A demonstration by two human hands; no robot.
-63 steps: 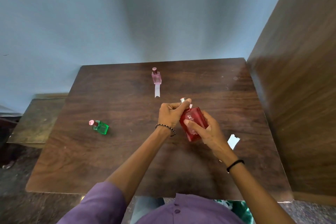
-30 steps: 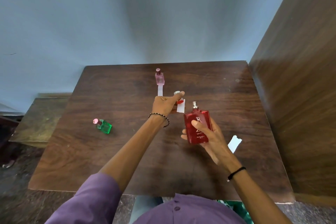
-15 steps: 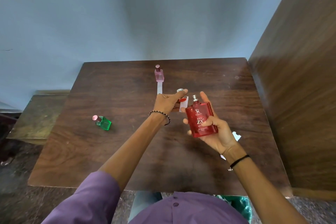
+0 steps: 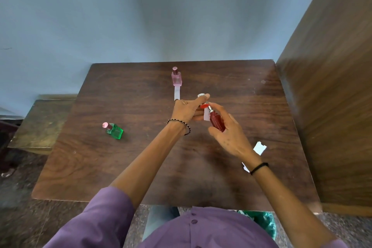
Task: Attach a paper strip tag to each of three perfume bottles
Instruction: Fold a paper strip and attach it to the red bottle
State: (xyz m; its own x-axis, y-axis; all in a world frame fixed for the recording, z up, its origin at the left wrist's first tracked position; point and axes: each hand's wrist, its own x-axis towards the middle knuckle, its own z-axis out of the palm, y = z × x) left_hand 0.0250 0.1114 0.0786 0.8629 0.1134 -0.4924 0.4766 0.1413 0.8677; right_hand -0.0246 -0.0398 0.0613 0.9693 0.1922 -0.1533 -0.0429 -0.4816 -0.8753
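My right hand (image 4: 229,137) grips a red perfume bottle (image 4: 217,122), tilted with its silver nozzle pointing up-left. My left hand (image 4: 188,108) pinches the bottle's red cap (image 4: 204,105) and a white paper strip (image 4: 206,115) right beside the nozzle. A pink bottle (image 4: 176,77) stands at the table's far middle with a white strip (image 4: 177,93) hanging from it toward me. A green bottle with a pink cap (image 4: 114,131) stands at the left, apart from both hands.
White paper pieces (image 4: 259,148) lie on the dark wooden table (image 4: 141,163) under and right of my right wrist. A wooden cabinet wall (image 4: 332,106) bounds the table's right side. A lower wooden stool (image 4: 40,123) sits off the left edge.
My right hand has turned the red bottle edge-on and brought its nozzle up against my left hand, which still holds the cap and strip. The bottle's cap came off earlier.
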